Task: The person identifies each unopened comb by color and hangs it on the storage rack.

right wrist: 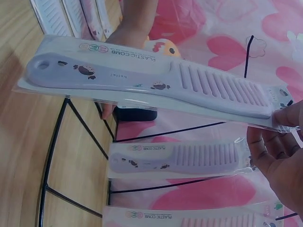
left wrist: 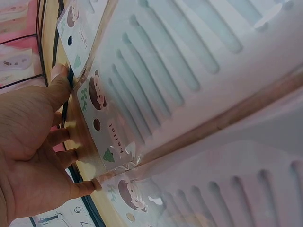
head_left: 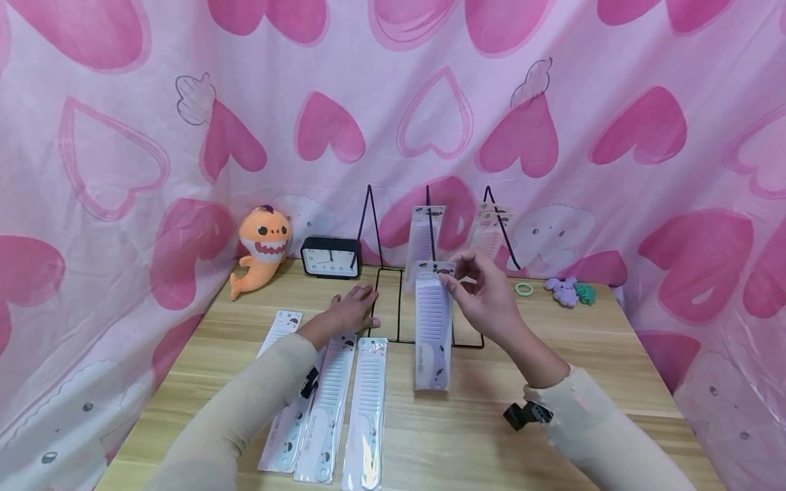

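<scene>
My right hand (head_left: 469,283) pinches the top of a packaged lilac comb (head_left: 432,327) (right wrist: 156,87) and holds it hanging in front of a black wire display rack (head_left: 430,300). Two more packaged combs (head_left: 424,235) (right wrist: 175,161) hang on the rack's hooks. My left hand (head_left: 353,310) (left wrist: 33,146) rests flat on the wooden table (head_left: 522,382) by the rack's base, fingers straight, just above several packaged combs (head_left: 334,402) (left wrist: 156,90) lying flat.
An orange plush shark (head_left: 264,249) and a black clock (head_left: 331,258) stand at the back left. A green ring (head_left: 524,288) and a small purple plush (head_left: 568,291) lie at the back right. Pink heart curtains (head_left: 393,102) enclose the table.
</scene>
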Demonstrator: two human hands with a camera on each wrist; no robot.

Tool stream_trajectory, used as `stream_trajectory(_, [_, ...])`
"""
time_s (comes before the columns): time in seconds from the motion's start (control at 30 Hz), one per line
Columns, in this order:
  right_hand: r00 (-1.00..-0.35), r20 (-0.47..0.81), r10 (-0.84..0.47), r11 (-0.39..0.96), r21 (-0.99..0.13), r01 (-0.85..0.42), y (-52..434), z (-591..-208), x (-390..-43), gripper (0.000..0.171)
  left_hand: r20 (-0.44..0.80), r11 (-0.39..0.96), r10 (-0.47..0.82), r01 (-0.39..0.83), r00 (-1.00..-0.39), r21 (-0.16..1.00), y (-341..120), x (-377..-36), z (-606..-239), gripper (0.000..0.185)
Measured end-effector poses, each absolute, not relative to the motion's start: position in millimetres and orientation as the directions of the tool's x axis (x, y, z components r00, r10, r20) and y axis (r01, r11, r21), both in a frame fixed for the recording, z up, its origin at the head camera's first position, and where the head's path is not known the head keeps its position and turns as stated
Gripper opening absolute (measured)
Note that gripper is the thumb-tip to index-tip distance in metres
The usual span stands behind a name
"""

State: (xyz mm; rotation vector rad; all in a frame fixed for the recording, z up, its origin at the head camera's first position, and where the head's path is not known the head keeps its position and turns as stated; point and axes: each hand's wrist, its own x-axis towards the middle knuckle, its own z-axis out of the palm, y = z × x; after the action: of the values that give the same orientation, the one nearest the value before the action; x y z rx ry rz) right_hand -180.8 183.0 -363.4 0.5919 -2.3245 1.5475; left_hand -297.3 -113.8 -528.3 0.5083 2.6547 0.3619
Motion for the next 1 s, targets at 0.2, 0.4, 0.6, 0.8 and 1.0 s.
stream_trajectory(0.2, [-0.872,0.461,-0.165,0.324,-0.81,-0.489,180,-368,-190,0.026,-0.363,0.903,0.396,0.287,-0.843,0.319,-113,-299,-529,0.087])
stream_trajectory(0.4, [-0.871,0.47,-0.14,0.387,-0.784,-0.485,176,-368,-202,0.025,-0.329,0.897,0.405,0.3,-0.853,0.326,-113,-295,-527,0.084])
stream_trajectory(0.6, [-0.866,0.488,-0.111,0.395,-0.777,-0.489,171,-368,-221,0.022,-0.328,0.895,0.411,0.308,-0.85,0.324,-113,-290,-520,0.083])
stream_trajectory(0.8, [-0.853,0.517,-0.074,0.415,-0.762,-0.498,165,-365,-236,0.021,-0.33,0.895,0.413,0.311,-0.849,0.321,-113,-288,-516,0.084])
stream_trajectory(1.0, [-0.843,0.536,-0.046,0.431,-0.751,-0.501,158,-364,-249,0.021,-0.318,0.888,0.425,0.321,-0.848,0.33,-114,-289,-517,0.085])
